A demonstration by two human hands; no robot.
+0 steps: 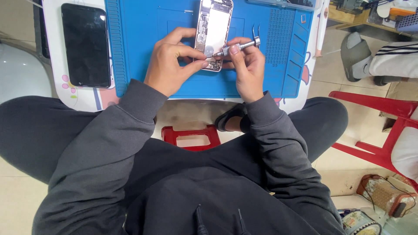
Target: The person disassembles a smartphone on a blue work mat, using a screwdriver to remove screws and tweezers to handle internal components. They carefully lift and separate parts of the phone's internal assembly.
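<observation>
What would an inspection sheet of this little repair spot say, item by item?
Surface: blue mat on a small white table.
Job's things: opened phone lying on the mat, insides showing; silver screwdriver with its tip at the phone's lower end.
Clutter: black screen panel on the table left of the mat; tweezers on the mat.
Hands: left hand pinches the phone's lower edge; right hand holds the screwdriver.
Cables: nothing seen on the table.
Surroundings: red stool below; red chair at right; another person's sandalled foot beyond.
</observation>
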